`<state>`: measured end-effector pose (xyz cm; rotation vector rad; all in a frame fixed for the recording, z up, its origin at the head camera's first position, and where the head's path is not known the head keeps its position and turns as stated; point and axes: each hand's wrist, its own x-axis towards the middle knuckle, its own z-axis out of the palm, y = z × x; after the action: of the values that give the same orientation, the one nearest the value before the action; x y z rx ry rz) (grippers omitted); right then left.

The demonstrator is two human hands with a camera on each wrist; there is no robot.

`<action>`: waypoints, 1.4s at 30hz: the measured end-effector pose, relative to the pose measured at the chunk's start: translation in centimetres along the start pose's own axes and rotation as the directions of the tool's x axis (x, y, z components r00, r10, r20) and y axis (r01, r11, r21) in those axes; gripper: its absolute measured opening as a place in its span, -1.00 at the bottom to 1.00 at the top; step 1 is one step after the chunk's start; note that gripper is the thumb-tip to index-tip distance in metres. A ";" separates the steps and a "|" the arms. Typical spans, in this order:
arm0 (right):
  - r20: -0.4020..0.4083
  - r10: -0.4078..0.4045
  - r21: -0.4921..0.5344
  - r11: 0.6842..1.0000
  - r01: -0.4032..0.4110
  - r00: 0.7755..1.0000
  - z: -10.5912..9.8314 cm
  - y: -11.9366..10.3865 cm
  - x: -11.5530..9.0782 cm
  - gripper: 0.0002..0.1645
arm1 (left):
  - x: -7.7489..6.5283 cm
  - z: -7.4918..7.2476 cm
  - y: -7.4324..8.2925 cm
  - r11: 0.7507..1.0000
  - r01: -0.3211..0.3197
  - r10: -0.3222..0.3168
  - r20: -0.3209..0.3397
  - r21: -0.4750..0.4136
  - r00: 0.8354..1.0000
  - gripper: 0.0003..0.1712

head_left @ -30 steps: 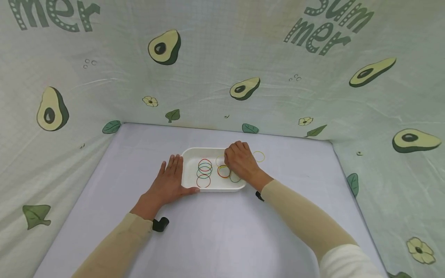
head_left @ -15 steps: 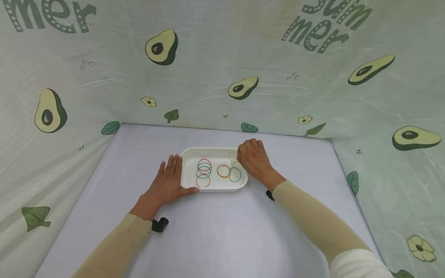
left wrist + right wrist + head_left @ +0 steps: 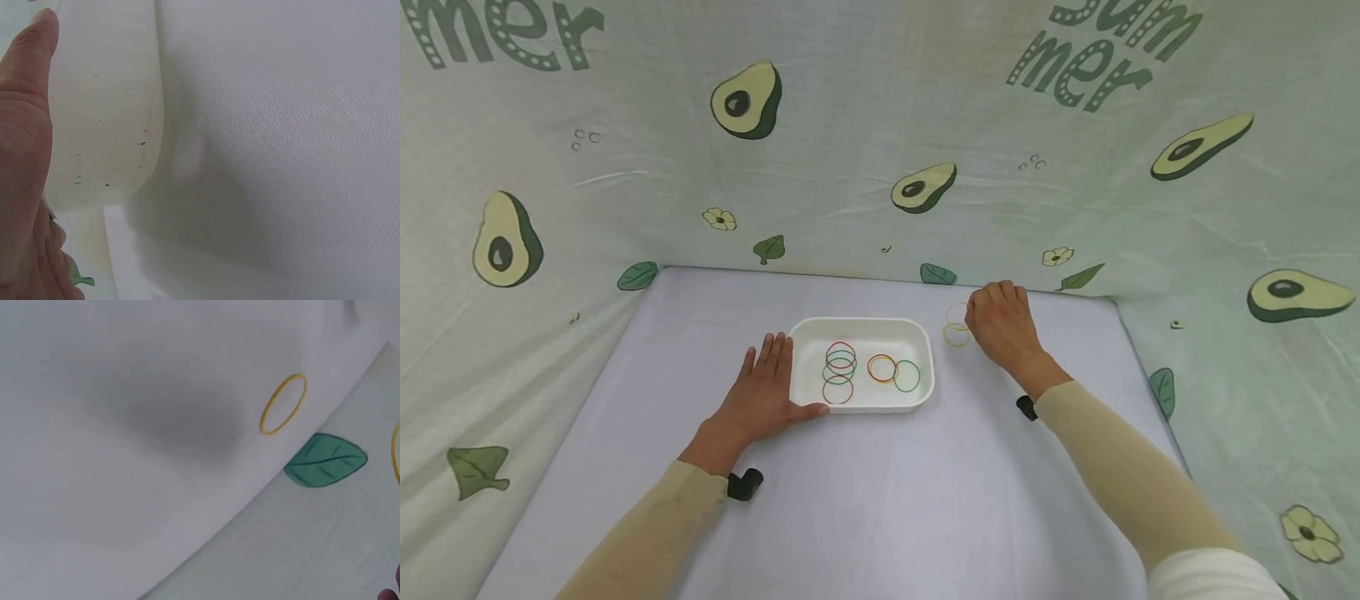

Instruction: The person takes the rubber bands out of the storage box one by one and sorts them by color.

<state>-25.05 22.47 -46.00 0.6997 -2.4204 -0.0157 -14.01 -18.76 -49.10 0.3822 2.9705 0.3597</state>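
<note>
Right hand (image 3: 1002, 325): curled, pinching yellow band (image 3: 947, 315) toward two o'clock of tray (image 3: 880, 409); thumb contact hidden.
Right hand shift: gone from the tray's two o'clock corner to outside it, yellow band carried along.
Loose band (image 3: 957, 346): also yellow, lying on table (image 3: 887, 500) just outside tray, between two and three o'clock; overlapping yellow band in view, contact not determinable.
Left hand (image 3: 763, 387): not gripping; fingers extended along tray's nine o'clock end, thumb at eight, apparently steadying.
Red and green bands (image 3: 839, 370): overlapping inside tray, nine o'clock side.
Paired bands (image 3: 868, 367): red and orange-yellow, inside tray, three o'clock side; green band (image 3: 919, 376) beside, overlapping.
Yellow transfer: judged as separating yellow from mixed colours; release not yet made.
</note>
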 end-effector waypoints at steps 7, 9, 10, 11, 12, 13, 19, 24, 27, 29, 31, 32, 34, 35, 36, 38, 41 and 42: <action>0.097 0.038 -0.033 0.999 -0.035 0.995 0.7 2.3 -2.4 -0.76 | 0.0 0.0 -0.1 1.000 -0.001 0.001 -0.002 0.004 1.000 0.56; 0.111 0.049 -0.037 0.998 -0.045 0.993 1.0 2.6 -3.0 -0.76 | 0.0 0.0 -0.1 1.000 0.001 -0.001 -0.002 0.003 1.000 0.56; 0.117 0.056 -0.038 0.998 -0.052 0.992 1.1 2.7 -3.2 -0.76 | 0.0 0.0 -0.1 1.000 0.001 -0.001 -0.001 0.002 1.000 0.56; 0.125 0.059 -0.040 0.998 -0.054 0.990 1.2 2.9 -3.5 -0.77 | 0.0 0.0 -0.1 1.000 0.002 -0.002 -0.001 -0.001 1.000 0.56; 0.133 0.064 -0.039 0.997 -0.059 0.989 1.4 3.0 -3.7 -0.77 | 0.0 -0.1 -0.1 1.000 0.003 -0.003 0.001 -0.003 1.000 0.56; 0.138 0.068 -0.039 0.997 -0.063 0.988 1.5 3.0 -3.8 -0.78 | -0.1 -0.1 -0.1 1.000 0.003 -0.003 0.002 -0.006 1.000 0.56; 0.155 0.084 -0.033 0.996 -0.080 0.984 2.5 3.4 -4.6 -0.75 | -0.1 -0.1 -0.2 1.000 0.004 -0.004 0.003 -0.005 1.000 0.56; 0.170 0.096 -0.041 0.995 -0.090 0.981 3.2 3.6 -4.9 -0.71 | 0.0 0.0 -0.2 1.000 -0.001 0.001 -0.004 -0.006 1.000 0.56; 0.186 0.105 -0.053 0.994 -0.097 0.977 3.4 3.7 -4.9 -0.70 | 0.1 0.1 -0.3 1.000 -0.001 0.001 -0.005 -0.006 1.000 0.56; 0.190 0.110 -0.058 0.993 -0.101 0.976 3.5 3.7 -5.0 -0.69 | 0.0 0.1 -0.2 1.000 0.001 -0.001 -0.004 -0.009 1.000 0.56; 0.185 0.114 -0.061 0.993 -0.105 0.976 3.7 3.8 -5.0 -0.68 | 0.0 0.0 -0.2 1.000 0.003 -0.003 0.000 -0.013 1.000 0.56; 0.182 0.117 -0.062 0.992 -0.107 0.976 3.8 3.8 -5.0 -0.68 | 0.0 0.0 -0.2 1.000 0.002 -0.002 0.000 -0.015 1.000 0.56; 0.180 0.122 -0.065 0.992 -0.112 0.976 3.9 3.8 -5.1 -0.68 | 0.0 -0.1 -0.1 1.000 0.005 -0.005 0.005 -0.016 1.000 0.56; 0.180 0.127 -0.064 0.991 -0.117 0.975 4.0 3.8 -5.1 -0.68 | 0.0 -0.1 -0.1 1.000 0.006 -0.006 0.008 -0.015 1.000 0.56; 0.183 0.131 -0.064 0.991 -0.121 0.974 4.0 3.8 -5.1 -0.68 | 0.0 -0.1 -0.1 1.000 0.007 -0.007 0.010 -0.013 1.000 0.56; 0.188 0.141 -0.060 0.989 -0.132 0.972 4.1 3.8 -5.1 -0.69 | 0.0 -0.1 -0.1 1.000 0.006 -0.006 0.011 -0.010 1.000 0.56; 0.197 0.157 -0.056 0.987 -0.148 0.968 4.2 3.8 -5.1 -0.70 | 0.0 -0.1 -0.1 1.000 0.003 -0.003 0.011 -0.008 1.000 0.57; 0.199 0.161 -0.054 0.987 -0.153 0.967 4.2 3.8 -5.1 -0.70 | 0.0 -0.1 -0.1 1.000 0.002 -0.002 0.012 -0.006 1.000 0.57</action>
<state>-25.77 27.58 -51.59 0.5081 -2.6580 -0.0727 -14.10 -18.86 -49.00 0.3788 2.9571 0.3654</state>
